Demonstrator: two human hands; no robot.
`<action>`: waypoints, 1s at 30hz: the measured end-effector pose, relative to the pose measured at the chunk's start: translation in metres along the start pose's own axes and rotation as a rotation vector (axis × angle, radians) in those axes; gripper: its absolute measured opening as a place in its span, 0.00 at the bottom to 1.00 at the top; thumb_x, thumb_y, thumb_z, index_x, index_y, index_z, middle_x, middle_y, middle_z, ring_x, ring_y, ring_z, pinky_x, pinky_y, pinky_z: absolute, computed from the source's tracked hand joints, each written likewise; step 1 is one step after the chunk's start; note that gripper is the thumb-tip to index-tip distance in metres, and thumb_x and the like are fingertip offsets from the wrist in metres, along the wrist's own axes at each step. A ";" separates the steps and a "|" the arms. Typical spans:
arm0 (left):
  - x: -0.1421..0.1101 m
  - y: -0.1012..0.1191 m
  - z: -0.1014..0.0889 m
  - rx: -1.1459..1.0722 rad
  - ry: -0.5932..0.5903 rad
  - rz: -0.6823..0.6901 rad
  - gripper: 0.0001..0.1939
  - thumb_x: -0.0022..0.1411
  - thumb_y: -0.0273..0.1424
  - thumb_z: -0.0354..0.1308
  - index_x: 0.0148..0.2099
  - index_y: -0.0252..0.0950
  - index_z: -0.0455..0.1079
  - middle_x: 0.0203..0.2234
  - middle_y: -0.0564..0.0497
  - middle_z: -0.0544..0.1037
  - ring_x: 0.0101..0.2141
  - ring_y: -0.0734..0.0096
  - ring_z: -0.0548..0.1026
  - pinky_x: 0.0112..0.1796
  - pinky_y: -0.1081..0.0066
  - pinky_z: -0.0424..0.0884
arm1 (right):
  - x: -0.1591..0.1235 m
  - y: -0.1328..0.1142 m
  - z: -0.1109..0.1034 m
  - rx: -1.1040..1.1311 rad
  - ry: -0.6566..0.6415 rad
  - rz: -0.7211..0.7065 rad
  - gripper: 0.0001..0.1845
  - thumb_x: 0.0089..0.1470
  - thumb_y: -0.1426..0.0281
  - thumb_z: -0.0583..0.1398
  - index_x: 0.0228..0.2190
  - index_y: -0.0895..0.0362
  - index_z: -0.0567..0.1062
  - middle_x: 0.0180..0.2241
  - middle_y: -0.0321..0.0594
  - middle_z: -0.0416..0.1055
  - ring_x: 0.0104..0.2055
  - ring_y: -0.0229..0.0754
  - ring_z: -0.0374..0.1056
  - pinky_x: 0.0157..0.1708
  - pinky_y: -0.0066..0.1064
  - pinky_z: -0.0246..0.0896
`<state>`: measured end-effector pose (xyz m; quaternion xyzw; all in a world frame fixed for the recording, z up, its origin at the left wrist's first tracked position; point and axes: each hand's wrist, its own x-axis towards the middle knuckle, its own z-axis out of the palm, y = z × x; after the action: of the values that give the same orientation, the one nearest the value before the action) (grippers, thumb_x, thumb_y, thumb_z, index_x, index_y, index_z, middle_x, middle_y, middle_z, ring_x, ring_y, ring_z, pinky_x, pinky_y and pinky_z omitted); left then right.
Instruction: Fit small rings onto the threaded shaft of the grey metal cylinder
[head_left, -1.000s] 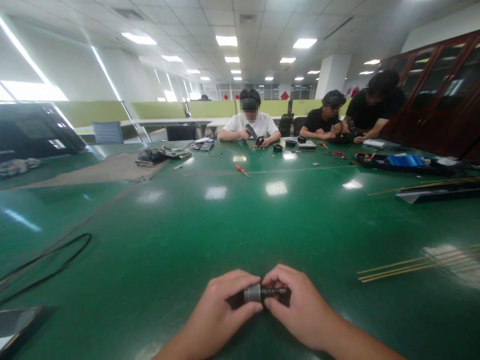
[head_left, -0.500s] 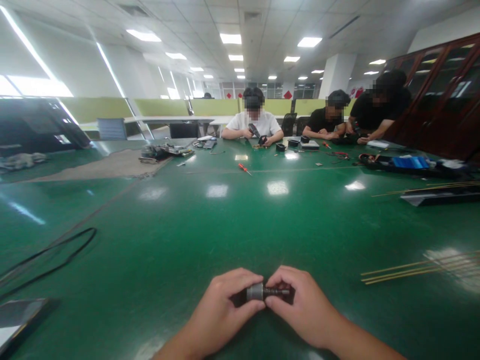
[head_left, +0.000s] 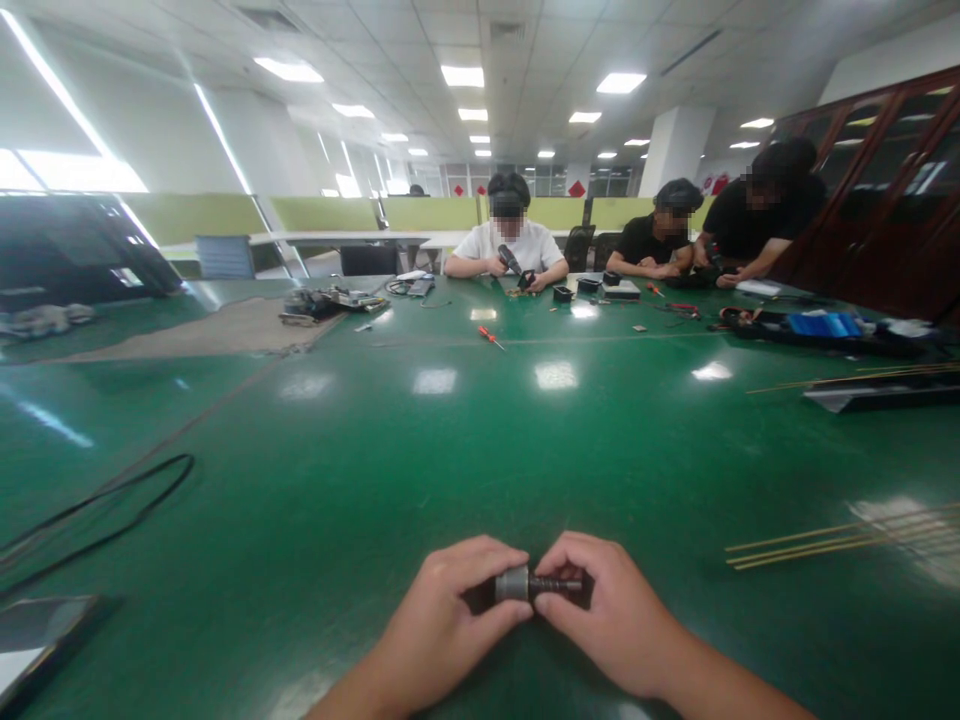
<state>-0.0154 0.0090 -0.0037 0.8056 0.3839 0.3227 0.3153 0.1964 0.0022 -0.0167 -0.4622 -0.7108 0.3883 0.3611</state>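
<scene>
A small metal part, a grey cylinder with a thinner dark ridged shaft [head_left: 513, 583], lies sideways between my hands near the front of the green table [head_left: 480, 450]; its exact kind I cannot make out. My left hand [head_left: 442, 605] is closed on the cylinder, thumb below and fingers above. On the shaft side, my right hand [head_left: 611, 610] curls round, with thumb and fingertips pinching close to where shaft meets cylinder. The shaft's end points right into the hollow of my right palm. Part of the cylinder's left end is hidden by my left hand.
Thin brass-coloured rods [head_left: 825, 537] lie at right, a black cable [head_left: 150, 490] and a dark-edged flat object [head_left: 37, 640] at left. Farther off are a red screwdriver [head_left: 491, 338] and a dark tray [head_left: 877, 392]. Across the table, a person in white [head_left: 508, 245] holds a power tool.
The whole view shifts slightly to the right. Both hands stay closed around the metal part in nearly the same pose.
</scene>
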 end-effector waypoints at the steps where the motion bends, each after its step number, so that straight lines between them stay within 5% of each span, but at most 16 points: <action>1: 0.000 0.000 0.000 -0.002 0.006 0.000 0.11 0.62 0.33 0.67 0.47 0.41 0.77 0.38 0.49 0.81 0.39 0.65 0.78 0.41 0.70 0.70 | 0.000 0.000 0.000 0.003 0.002 0.005 0.05 0.48 0.78 0.64 0.27 0.56 0.76 0.26 0.32 0.73 0.30 0.38 0.68 0.31 0.27 0.58; 30: -0.001 0.002 -0.001 -0.003 0.025 -0.017 0.12 0.61 0.34 0.67 0.47 0.40 0.78 0.37 0.50 0.82 0.38 0.66 0.78 0.40 0.70 0.71 | 0.000 -0.001 -0.001 -0.006 0.000 0.034 0.03 0.49 0.76 0.63 0.28 0.56 0.76 0.25 0.33 0.72 0.29 0.38 0.67 0.30 0.27 0.57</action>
<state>-0.0159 0.0075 -0.0013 0.7976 0.3943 0.3307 0.3145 0.1970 0.0017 -0.0153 -0.4751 -0.7040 0.3925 0.3530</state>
